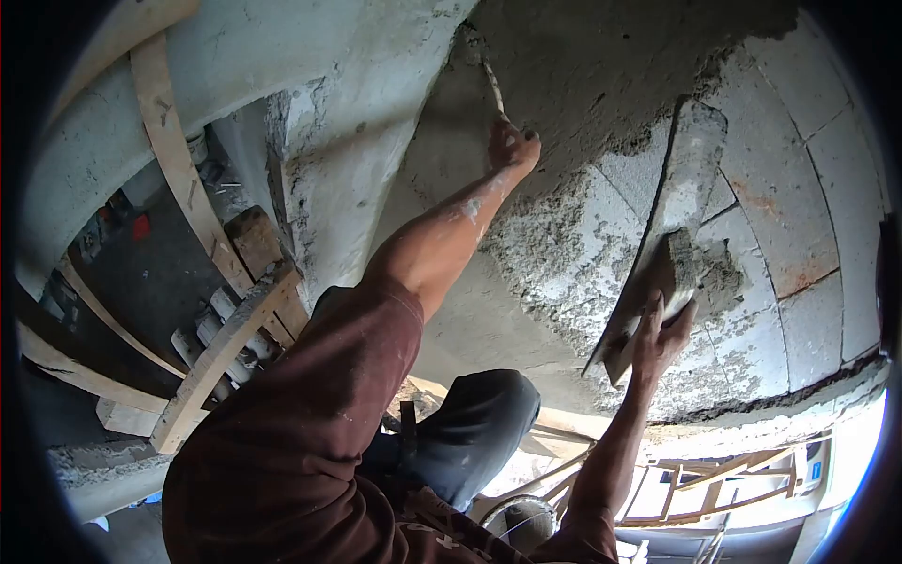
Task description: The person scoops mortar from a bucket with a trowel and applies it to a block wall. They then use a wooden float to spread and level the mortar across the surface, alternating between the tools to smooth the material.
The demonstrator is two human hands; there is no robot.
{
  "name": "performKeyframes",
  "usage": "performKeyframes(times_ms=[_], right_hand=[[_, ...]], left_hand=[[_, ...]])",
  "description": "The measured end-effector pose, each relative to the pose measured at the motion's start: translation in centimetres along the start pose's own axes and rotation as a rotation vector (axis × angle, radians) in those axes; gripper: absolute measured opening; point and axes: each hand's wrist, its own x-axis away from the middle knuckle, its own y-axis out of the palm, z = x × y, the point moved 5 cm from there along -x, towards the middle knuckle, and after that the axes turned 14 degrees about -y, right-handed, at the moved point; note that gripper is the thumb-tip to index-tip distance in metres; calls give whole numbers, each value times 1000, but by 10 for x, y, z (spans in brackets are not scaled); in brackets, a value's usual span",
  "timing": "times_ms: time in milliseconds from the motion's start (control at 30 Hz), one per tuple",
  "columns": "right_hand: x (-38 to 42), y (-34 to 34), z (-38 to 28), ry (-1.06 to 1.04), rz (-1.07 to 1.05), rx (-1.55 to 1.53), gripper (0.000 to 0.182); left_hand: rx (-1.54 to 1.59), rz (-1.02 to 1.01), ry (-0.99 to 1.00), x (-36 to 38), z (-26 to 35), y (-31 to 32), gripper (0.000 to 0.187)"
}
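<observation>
My left hand (pixel 512 148) is closed round the slim, light handle of a small tool (pixel 493 89). The tool's far end is at the corner between the grey wet mortar (pixel 583 66) and a pale plastered face (pixel 357 132); its tip is smeared with mortar. Lower right, my right hand (pixel 662 334) grips the handle side of a long, mortar-coated float (pixel 695 155), with fingers on its block-like grip. The float lies slanted over the half-covered block wall (pixel 780 216). A clump of mortar (pixel 719 277) is beside the grip.
Curved wooden planks (pixel 178 155) and a thick timber (pixel 225 357) stand at the left over a lower floor. Below are my dark-trousered knee (pixel 479 432), a round bucket (pixel 521 522) and a wooden frame (pixel 705 489). A rough ledge (pixel 780 409) edges the block wall.
</observation>
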Motion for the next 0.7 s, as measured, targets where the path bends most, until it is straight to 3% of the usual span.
performKeyframes(times_ms=[100, 167, 200, 300, 367, 400, 433, 500, 533, 633, 700], right_hand=[[-33, 3, -7, -76, -167, 167, 43], [-58, 15, -9, -212, -328, 281, 44], [-71, 21, -7, -349, -353, 391, 46], [-117, 47, -38, -457, -597, 567, 48], [-143, 70, -54, -624, -698, 552, 49], [-155, 81, -69, -712, -727, 578, 48], [-168, 94, -76, -721, -724, 592, 48], [-185, 124, -92, -919, -825, 542, 49], [-194, 137, -96, -924, -829, 557, 49], [-211, 187, -111, -1052, -942, 513, 54], [-220, 224, -119, -1248, -947, 718, 52]], left_hand=[[-32, 54, -35, -3, -8, -1, 83], [-224, -93, 95, -6, -15, -1, 85], [-208, -95, 84, -8, -17, -1, 85], [-209, -92, 234, 4, -12, -3, 86], [-242, 22, 318, 11, -3, -5, 89], [-450, 3, 296, 3, -8, 12, 83], [-435, 2, 303, -17, -20, 36, 83], [788, -356, 703, -38, -25, 67, 72], [803, -361, 705, -37, -18, 66, 72], [-334, -163, 286, -9, -11, 56, 85], [-238, -69, 289, 9, 2, 30, 93]])
